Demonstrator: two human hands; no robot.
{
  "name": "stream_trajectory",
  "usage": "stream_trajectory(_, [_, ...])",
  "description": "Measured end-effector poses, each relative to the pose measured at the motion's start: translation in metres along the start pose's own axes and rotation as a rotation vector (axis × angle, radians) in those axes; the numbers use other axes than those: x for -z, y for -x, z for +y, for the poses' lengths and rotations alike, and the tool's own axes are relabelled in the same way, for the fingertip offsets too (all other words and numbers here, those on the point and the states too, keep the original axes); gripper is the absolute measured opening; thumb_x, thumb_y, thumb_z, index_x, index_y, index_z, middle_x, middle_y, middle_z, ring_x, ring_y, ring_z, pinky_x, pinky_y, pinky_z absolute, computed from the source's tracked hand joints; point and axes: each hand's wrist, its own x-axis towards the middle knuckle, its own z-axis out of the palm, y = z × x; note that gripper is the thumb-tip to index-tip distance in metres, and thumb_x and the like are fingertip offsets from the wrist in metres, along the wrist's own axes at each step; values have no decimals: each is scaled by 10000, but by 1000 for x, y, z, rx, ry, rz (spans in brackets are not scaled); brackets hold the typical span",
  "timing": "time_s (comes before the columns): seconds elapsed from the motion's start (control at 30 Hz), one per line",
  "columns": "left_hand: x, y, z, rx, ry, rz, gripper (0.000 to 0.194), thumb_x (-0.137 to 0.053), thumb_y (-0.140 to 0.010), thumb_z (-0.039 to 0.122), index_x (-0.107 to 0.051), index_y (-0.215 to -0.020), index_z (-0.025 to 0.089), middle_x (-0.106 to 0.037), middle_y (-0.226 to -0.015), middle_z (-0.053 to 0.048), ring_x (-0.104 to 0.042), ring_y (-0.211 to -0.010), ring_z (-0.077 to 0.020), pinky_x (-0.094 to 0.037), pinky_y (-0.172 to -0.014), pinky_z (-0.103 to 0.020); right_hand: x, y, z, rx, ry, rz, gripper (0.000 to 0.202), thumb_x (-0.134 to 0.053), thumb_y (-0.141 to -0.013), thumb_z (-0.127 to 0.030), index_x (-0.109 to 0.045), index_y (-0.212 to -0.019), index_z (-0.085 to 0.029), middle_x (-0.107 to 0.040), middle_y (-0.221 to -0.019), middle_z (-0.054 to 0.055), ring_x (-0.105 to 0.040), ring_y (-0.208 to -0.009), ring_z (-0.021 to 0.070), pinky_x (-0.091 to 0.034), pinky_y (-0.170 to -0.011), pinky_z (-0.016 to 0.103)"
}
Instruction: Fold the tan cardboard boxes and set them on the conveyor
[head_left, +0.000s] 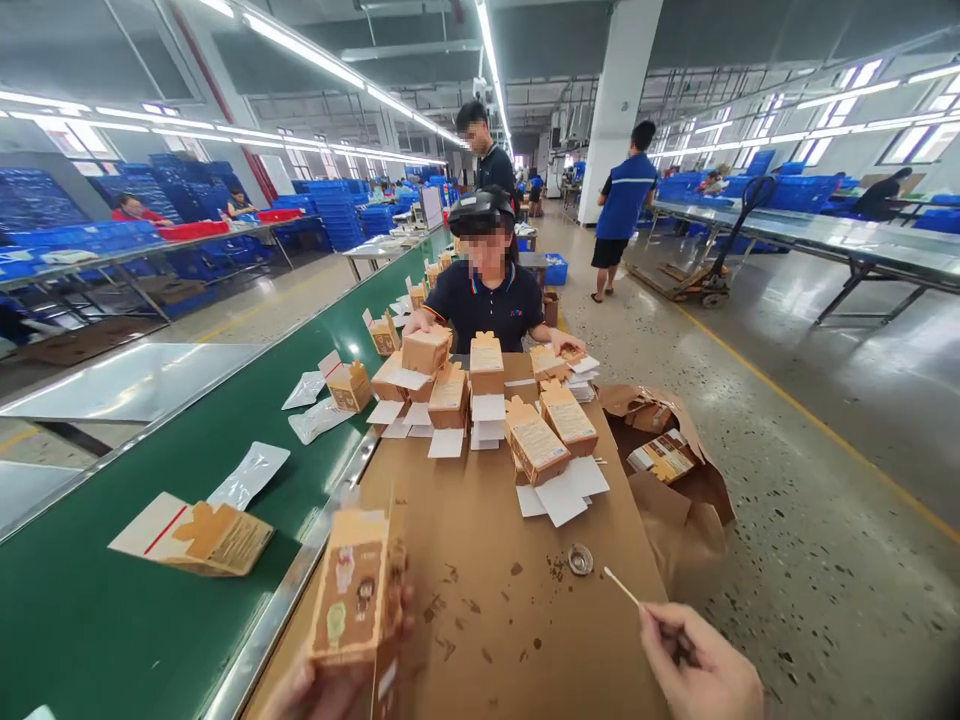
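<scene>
My left hand (296,690) is wrapped round a brown printed cardboard box (346,605) with small cartoon figures on it. Motion blurs the hand and the box, and part of a flap shows along its right side. Between thumb and fingers of my right hand (697,660) is a thin cotton swab (624,588), its white tip pointing up and left. Just left of that tip, a small round metal dish (580,560) rests on the brown cardboard-covered table (480,530), with dark stains around it.
Several boxes (540,440) with white flaps crowd the table's far end, where a co-worker (487,300) sits touching some. On the left, a green conveyor belt (315,480) carries an open-flapped box (217,540) and white sachets (251,475). A large brown bag (679,525) holding boxes stands right.
</scene>
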Motion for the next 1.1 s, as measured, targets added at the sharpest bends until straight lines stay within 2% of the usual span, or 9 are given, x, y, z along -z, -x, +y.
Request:
stream_trajectory(0.1, [3, 29, -44, 138, 201, -199, 1259, -975, -672, 946, -617, -1795, 504, -800, -1700, -103, -611, -1717, -547, -496, -1440, -724, -3, -19, -5, 106, 44, -76, 489, -773, -1105, -616, -824, -774, -260, -712, -611, -3, -663, -482, 143, -589, -527, 197])
stream_trajectory(0.2, [-12, 32, -48, 206, 262, -257, 1186, -898, -775, 976, -627, -1805, 455, -711, -1808, -129, -582, -1739, -550, -461, -1459, -725, -11, -29, -7, 169, 87, -124, 447, -701, -1138, -526, -799, -789, -264, -739, -635, -2, -683, -488, 144, -592, -545, 209])
stream_trajectory(0.3, [-24, 29, -34, 190, 214, -203, 1049, -876, -847, 953, -717, -1734, 416, -740, -1767, -155, -646, -1678, -556, -502, -1419, -742, -23, -32, -7, 197, 134, -190, 418, -639, -1145, -480, -773, -808, -273, -742, -640, -4, -680, -492, 152, -581, -549, 235])
stream_trajectory(0.5, [-29, 9, -32, 98, 53, -83, 1220, -1159, -598, 780, -776, -1651, 296, -781, -1687, -204, -736, -1556, -535, -576, -1369, -651, -42, -44, -3, 208, 183, -255, 487, -622, -1145, -499, -645, -702, -299, -677, -581, -16, -654, -496, 174, -484, -506, 276])
stream_trajectory(0.63, [-46, -14, -38, 86, 6, 85, 1002, -1059, -773, 801, -817, -1588, 272, -892, -1485, -180, -790, -1500, -466, -602, -1349, -609, -32, -46, -4, 218, 178, -255, 434, -636, -1148, -478, -697, -758, -297, -720, -623, -4, -679, -510, 179, -524, -528, 278])
stream_trajectory(0.73, [-69, -23, -31, 51, -66, 203, 878, -1061, -806, 707, -843, -1523, 249, -906, -1445, -178, -792, -1508, -467, -615, -1337, -612, -18, -32, -14, 253, 131, -212, 327, -674, -1144, -404, -777, -860, -278, -748, -671, -3, -680, -519, 163, -577, -564, 257])
stream_trajectory(0.83, [-92, -30, -21, -65, -233, 245, 856, -1135, -751, 593, -829, -1461, 225, -887, -1479, -186, -816, -1456, -461, -662, -1268, -588, -21, -5, -34, 304, -1, -179, 198, -744, -1117, -264, -811, -930, -262, -745, -702, -33, -669, -522, 126, -575, -566, 207])
stream_trajectory(0.93, [-103, -40, -15, -121, -387, 227, 830, -1162, -737, 557, -793, -1408, 236, -878, -1484, -172, -826, -1430, -421, -665, -1253, -567, -48, 25, -55, 314, -139, -289, 212, -715, -1123, -181, -793, -942, -257, -727, -702, -48, -665, -521, 111, -549, -535, 186])
stream_trajectory(1.1, [-98, -54, -16, -107, -482, 191, 804, -1151, -732, 586, -744, -1331, 238, -878, -1451, -183, -830, -1414, -416, -667, -1234, -587, -105, 53, -66, 352, -176, -391, 293, -621, -1136, -144, -713, -882, -258, -694, -696, -40, -643, -537, 113, -543, -577, 198])
